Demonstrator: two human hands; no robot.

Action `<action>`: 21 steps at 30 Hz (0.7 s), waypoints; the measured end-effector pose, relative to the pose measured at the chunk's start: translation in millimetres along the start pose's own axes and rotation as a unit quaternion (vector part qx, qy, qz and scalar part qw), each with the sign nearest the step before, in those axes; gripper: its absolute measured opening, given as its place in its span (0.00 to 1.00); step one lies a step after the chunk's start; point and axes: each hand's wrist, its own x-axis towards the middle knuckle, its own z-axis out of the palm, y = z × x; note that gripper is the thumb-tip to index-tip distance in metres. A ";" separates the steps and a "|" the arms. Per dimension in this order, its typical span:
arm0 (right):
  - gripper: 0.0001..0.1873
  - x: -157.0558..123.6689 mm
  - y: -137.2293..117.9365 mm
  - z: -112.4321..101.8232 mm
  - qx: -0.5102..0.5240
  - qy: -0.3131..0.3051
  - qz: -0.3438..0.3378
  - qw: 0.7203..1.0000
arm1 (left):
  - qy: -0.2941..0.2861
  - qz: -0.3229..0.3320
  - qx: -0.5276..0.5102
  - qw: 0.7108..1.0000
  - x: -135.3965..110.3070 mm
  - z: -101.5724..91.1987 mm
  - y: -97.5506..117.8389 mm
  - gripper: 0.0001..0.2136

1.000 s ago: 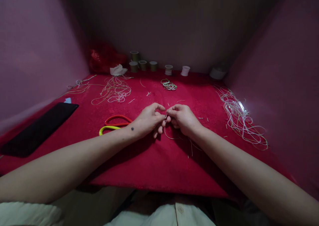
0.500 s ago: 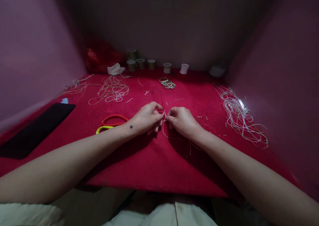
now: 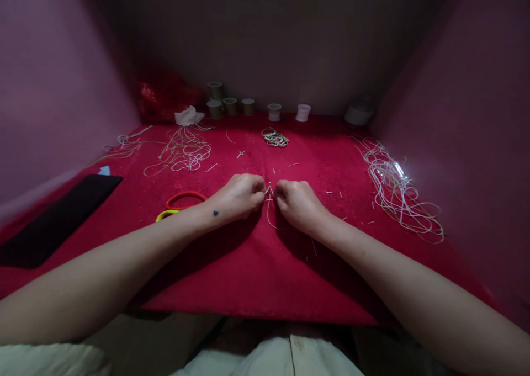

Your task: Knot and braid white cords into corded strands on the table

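Close together over the middle of the red cloth, my left hand [image 3: 247, 195] and my right hand [image 3: 295, 200] are both closed in a pinch. Thin pale cord [image 3: 268, 213] runs between them, and each hand grips a strand of it. Where the strands meet in the narrow gap, they form a small crossing or knot, too fine to make out. A loose length of the cord curves down below my fingers and passes under my right hand. Behind my left wrist lie scissors [image 3: 186, 195] with red and yellow-green handles, partly hidden by the forearm.
Tangled cords lie at left [image 3: 182, 152] and right [image 3: 399, 194]. A braided bundle [image 3: 274, 138] sits beyond my hands, with spools [image 3: 303, 112] along the back wall. At far left is a flat black object [image 3: 62, 218]. Small cord scraps dot the red cloth [image 3: 248, 287].
My left hand's spread fingers have curled in, and both hands have drawn slightly apart with the strands pulled between them. The whole view has shifted slightly.
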 end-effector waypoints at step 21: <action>0.12 -4.5 -1.1 -4.8 -0.156 -0.048 -0.015 0.986 | 0.057 0.066 0.176 0.981 2.5 -1.1 -9.5 0.08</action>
